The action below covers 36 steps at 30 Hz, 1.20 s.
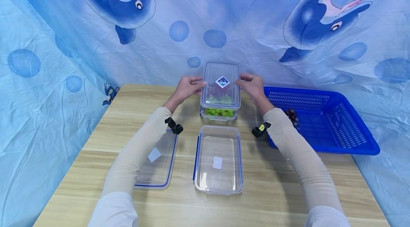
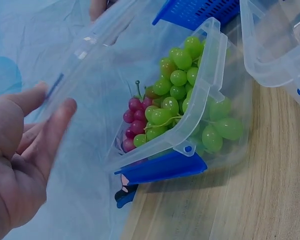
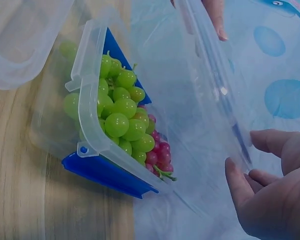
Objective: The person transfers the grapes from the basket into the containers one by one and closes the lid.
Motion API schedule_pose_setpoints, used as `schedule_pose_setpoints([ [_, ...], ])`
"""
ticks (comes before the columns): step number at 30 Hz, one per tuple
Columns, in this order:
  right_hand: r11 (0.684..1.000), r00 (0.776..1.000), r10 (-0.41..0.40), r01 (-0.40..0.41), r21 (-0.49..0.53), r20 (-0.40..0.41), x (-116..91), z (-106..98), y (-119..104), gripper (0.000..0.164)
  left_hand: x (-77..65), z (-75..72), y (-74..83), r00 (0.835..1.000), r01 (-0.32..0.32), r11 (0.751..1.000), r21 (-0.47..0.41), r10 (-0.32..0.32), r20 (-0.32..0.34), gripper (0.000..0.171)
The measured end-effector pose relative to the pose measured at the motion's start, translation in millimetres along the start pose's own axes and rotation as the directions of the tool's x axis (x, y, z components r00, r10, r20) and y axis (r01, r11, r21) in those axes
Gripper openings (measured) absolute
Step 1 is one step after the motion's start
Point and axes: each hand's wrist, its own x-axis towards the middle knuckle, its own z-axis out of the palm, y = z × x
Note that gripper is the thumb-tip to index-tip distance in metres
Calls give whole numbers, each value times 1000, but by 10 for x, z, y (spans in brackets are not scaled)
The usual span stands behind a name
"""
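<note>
A clear lid (image 1: 221,95) with a blue seal and a diamond-shaped label is held tilted over a plastic food container (image 1: 219,117). My left hand (image 1: 189,87) pinches its left edge between thumb and fingers. On the opposite edge, my right hand (image 1: 253,85) pinches it the same way. Inside the container lie green grapes (image 2: 177,75) and red grapes (image 2: 135,120); both wrist views show the lid raised off the rim. Blue side clips (image 3: 110,175) hang outward from the container.
Nearer the front stands another clear container (image 1: 219,180) with a white sticker inside. A second lid (image 1: 153,170) lies left of it, partly under my left forearm. At the right sits a blue basket (image 1: 333,127) with dark grapes (image 1: 291,115). A dolphin-print curtain (image 1: 250,17) hangs behind the table.
</note>
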Motion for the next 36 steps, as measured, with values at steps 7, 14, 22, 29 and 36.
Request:
schedule_pose_setpoints([
  [7,985,999,-39,38,-167,-5,-14,6,19,46,2,4,-21,1000,8,1000,9,-8,14,57],
  [14,958,997,-40,57,-281,64,-15,-11,148,42,-9,19,-79,999,35,998,57,-36,29,57],
  [22,963,988,91,-55,-262,127,-41,25,196,47,-28,38,-190,997,60,996,60,-62,39,52],
  [29,944,974,153,-94,-316,169,-54,45,216,45,-23,50,-296,998,53,998,29,-54,42,50],
  [36,918,973,159,-82,-389,169,-3,40,280,44,1,95,-364,995,83,994,66,-86,46,52],
])
